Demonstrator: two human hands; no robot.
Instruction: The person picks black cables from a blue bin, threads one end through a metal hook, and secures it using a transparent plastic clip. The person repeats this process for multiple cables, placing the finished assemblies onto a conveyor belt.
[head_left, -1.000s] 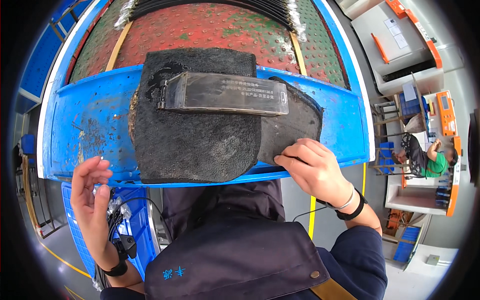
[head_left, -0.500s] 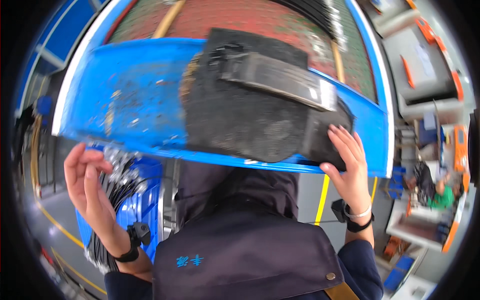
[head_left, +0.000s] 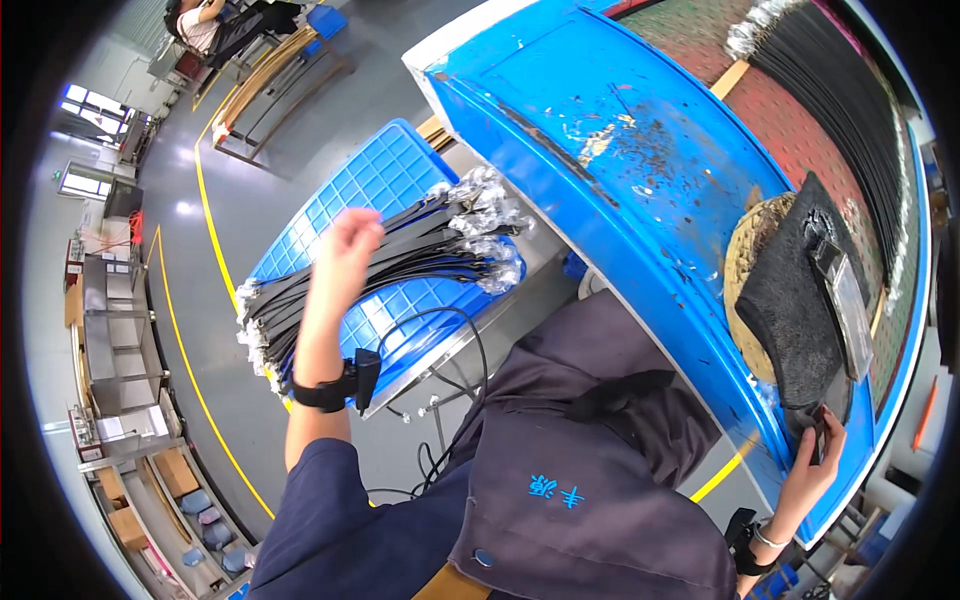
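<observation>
My left hand (head_left: 348,250) hovers over a bundle of thin black strips or cables (head_left: 400,255) whose ends are wrapped in clear plastic. Its fingers are curled in, and nothing shows in them. The bundle lies across a blue plastic crate (head_left: 385,170). At the right, my right hand (head_left: 812,468) has its thumb and fingers around a smooth dark piece (head_left: 821,440) at the near end of a black textured pad (head_left: 795,310). A grey-black box-shaped block with a clear side (head_left: 848,310) rests on the pad. Part of the dark piece is hidden by my fingers.
The blue worktable (head_left: 640,200) has debris on its surface. A long bundle of black strips (head_left: 840,100) lies on the red-green mat (head_left: 820,125) beyond. A loose black cable (head_left: 480,345) hangs by the crate. Another person (head_left: 215,25) sits far left near a rack (head_left: 270,90).
My view has swung left, bringing the crate and bundle into the middle. My left hand has moved from beside the table to over the bundle. My right hand stays by the dark piece.
</observation>
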